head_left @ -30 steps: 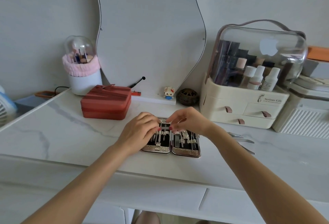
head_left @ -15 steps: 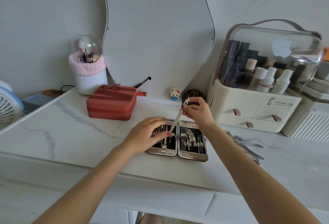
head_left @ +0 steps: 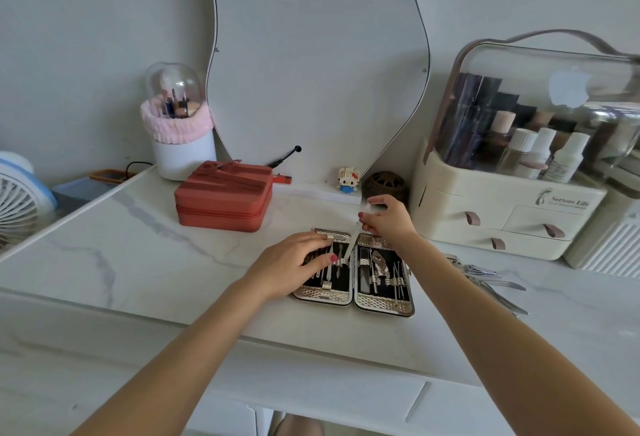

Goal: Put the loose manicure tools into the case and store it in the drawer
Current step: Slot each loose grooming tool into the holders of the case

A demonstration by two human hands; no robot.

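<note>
A: Going from the left of the frame, what matters first?

B: The fan and the red zip box (head_left: 223,195) play no part. Left of centre, the left hand (head_left: 294,262) lies flat on the left half of the open case (head_left: 353,273), fingers spread and loosely together, clamped on nothing; I judge it is steadying the case.

A: And the case itself?

B: It lies open on the worktop (head_left: 138,255) at the centre of the frame. Both halves already show metal tools under their straps, so the packing looks well under way.

A: The right hand?

B: Just above the case's upper edge, the right hand (head_left: 388,219) is pinched on a slim metal tool (head_left: 353,240). The tool slants down and left, with its tip at the straps near the hinge, just beside the left fingertips. It looks like the tool is being slid into a slot, though whether it is seated I cannot tell.

A: What is left?

B: At the right of the frame, several loose tools (head_left: 488,276) lie on the worktop, well apart from the case, partly hidden by the right forearm. Those need packing. Then the case must be closed and put in a drawer. The cream organiser (head_left: 485,221) at the right has drawers, all shut, and there is a seam below the worktop edge; which drawer is meant I cannot tell.
</note>
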